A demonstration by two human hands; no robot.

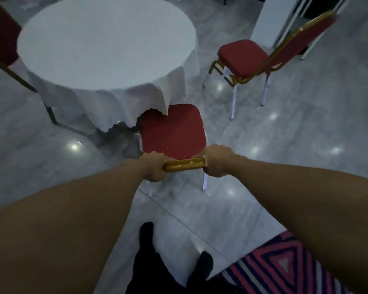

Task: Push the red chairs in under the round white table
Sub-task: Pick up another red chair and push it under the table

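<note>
The person's left hand (154, 167) and right hand (218, 161) are both clenched around the gold-painted metal top rail (184, 164) of the nearest red upholstered chair (172, 132), one at each end of the rail, with a short stretch of bare rail showing between them. Both forearms reach forward from the bottom corners of the view. The front edge of this chair's red dotted seat lies just under the hanging hem of the white tablecloth (145, 102), while most of the seat is out in the open; two white rear legs show below the hands.

The round table with the white cloth top (106, 43) stands ahead and to the left. A second red chair with a gold frame and white legs (244, 57) stands to the right of the table, apart from it, its seat fully clear of the cloth. A third red chair (0, 32) shows partly at the left edge, close against the table's far-left side.

The floor is glossy grey tile (306, 134) with light reflections. The person's dark shoes (146, 232) are at the bottom, beside a pink-and-navy striped patterned carpet (285, 264) in the lower right corner
</note>
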